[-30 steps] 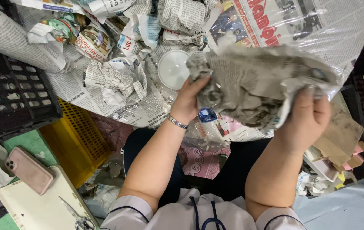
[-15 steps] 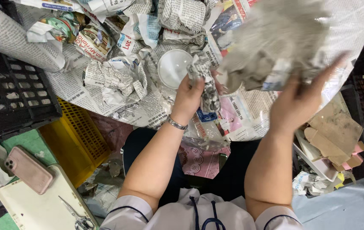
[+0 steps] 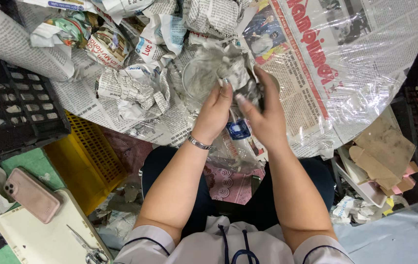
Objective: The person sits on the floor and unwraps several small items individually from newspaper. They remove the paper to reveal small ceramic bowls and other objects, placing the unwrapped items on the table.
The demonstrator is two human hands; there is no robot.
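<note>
- Fingers of the left hand curl onto a crumpled grey newspaper bundle, gripping its left side.
- Right hand closes on the bundle's right side, fingertips pressed into the paper.
- Bundle sits upper centre of the frame, above the plastic-covered newspaper table; its long axis cannot be told, as the crumpled shape looks roughly round.
- Silver bracelet circles the left wrist.
- Pink phone lies lower left, beside scissors.

Left hand, right hand clutch crumpled newspaper wad over newspaper-covered table.
</note>
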